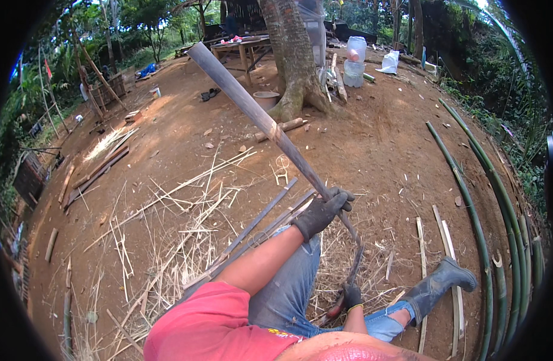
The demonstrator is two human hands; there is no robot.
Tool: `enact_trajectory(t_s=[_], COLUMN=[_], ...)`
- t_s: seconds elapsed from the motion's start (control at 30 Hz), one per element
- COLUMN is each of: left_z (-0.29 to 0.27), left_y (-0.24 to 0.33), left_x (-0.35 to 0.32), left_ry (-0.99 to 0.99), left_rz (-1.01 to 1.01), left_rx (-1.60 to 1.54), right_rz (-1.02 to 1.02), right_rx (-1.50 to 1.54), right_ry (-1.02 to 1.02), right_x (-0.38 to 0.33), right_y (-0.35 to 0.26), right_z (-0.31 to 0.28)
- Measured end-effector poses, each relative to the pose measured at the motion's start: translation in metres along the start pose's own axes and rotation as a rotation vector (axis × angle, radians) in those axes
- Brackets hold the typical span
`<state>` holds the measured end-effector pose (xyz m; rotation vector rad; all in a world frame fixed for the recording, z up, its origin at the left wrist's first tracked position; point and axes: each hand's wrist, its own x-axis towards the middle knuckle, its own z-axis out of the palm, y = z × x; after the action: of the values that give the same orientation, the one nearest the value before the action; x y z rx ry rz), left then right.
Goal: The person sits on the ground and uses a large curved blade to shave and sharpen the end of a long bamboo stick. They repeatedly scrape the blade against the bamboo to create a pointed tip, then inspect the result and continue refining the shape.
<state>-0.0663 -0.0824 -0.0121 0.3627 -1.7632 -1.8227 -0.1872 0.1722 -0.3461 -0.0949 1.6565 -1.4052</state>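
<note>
A long split bamboo piece (246, 108) slants from the upper left down to my lap, dark and broad toward its far end. My left hand (321, 213), in a dark glove, is wrapped round its nearer part. My right hand (352, 296), gloved too, is lower down by my leg and closed on a knife. The knife's dark curved blade (356, 265) rises close to the bamboo's near end; whether they touch, I cannot tell. A reddish handle end (335, 310) shows beside that hand. Thin shavings (330, 271) lie between my legs.
Pale bamboo strips and shavings (180, 253) litter the dirt on the left. Dark split lengths (258, 216) lie beside my left leg. Long green bamboo poles (469, 210) run along the right. Farther off stand a tree (288, 54), a wooden table (246, 45) and clear plastic containers (354, 60).
</note>
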Motion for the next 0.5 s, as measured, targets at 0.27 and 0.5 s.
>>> enact_trajectory(t_s=[0.27,0.5], left_z=[0.003,-0.002], left_y=[0.002,-0.001], left_x=[0.000,-0.002], left_ry=[-0.017,-0.004], left_rz=[-0.003,0.006], left_rx=[0.020,0.018], right_rz=[0.003,0.067], right_rx=[0.039,0.035], right_ry=[0.001,0.016], right_x=[0.005,-0.008], right_y=[0.006,-0.007], right_z=[-0.004,0.005])
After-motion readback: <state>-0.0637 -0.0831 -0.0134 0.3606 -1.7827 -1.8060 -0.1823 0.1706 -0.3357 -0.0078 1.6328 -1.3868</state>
